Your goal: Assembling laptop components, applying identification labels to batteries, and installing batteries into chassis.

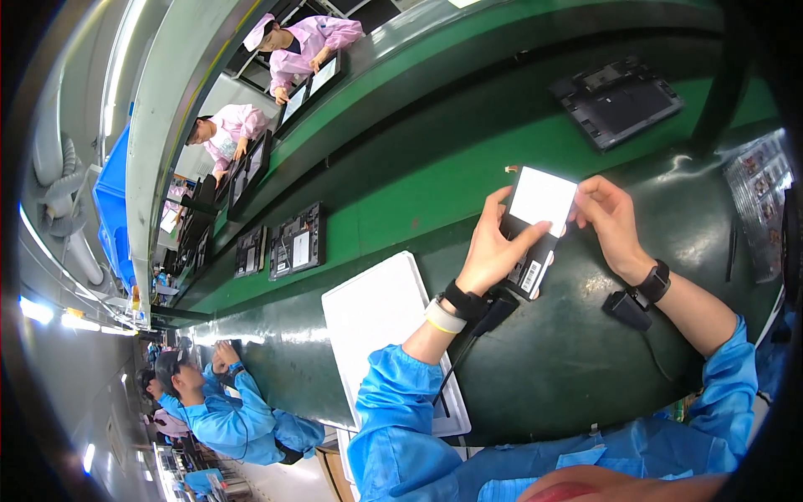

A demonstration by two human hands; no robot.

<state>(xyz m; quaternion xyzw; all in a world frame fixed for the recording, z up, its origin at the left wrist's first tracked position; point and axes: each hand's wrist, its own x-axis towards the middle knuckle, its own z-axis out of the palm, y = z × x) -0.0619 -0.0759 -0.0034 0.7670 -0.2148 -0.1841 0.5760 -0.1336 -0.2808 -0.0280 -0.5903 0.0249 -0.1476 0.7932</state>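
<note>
My left hand (493,247) grips a flat black battery pack (525,274) by its sides, tilted above the bench, with the thumb lying across its front. A blank white sheet (542,199) covers its upper part, and a barcode label shows lower down. From the top left corner sticks a small wire connector (511,169). At the sheet's right edge my right hand (609,219) is closed in a pinch; what sits between those fingertips is too small to tell. Both wrists wear black straps, with dark clip-like boxes hanging near them.
A white tray (376,305) lies left on the dark bench (577,360). Beyond runs a green conveyor belt (418,201), carrying black laptop-like casings (617,105). A clear plastic tray of small parts (759,188) stands far right. Co-workers in pink and blue work farther off.
</note>
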